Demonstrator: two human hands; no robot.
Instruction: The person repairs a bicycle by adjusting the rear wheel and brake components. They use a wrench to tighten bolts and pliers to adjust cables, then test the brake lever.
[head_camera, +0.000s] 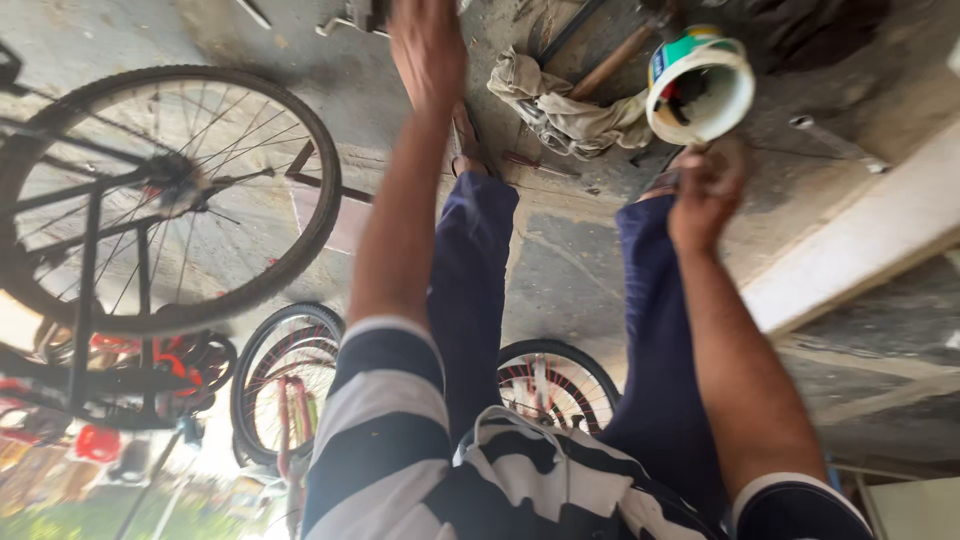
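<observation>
Stained concrete floor (580, 270) spreads beneath me. Nearest my right hand (706, 188), whose fingers curl narrow on something too blurred to name, a white tub (700, 90) lies just beyond, tipped with its mouth facing me. My left hand (428, 45) reaches farther ahead; I cannot tell its grip. A crumpled rag (565, 105) and wooden-handled hammer (615, 55) lie between. An upturned bicycle wheel (170, 195) stands well left.

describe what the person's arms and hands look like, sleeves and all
Both forearms are bare, and neither the left hand nor the right hand wears a glove. Short sleeves of a navy and white striped shirt end above the elbows with white-edged cuffs. No watch or ring is discernible; the image is blurred.
</observation>
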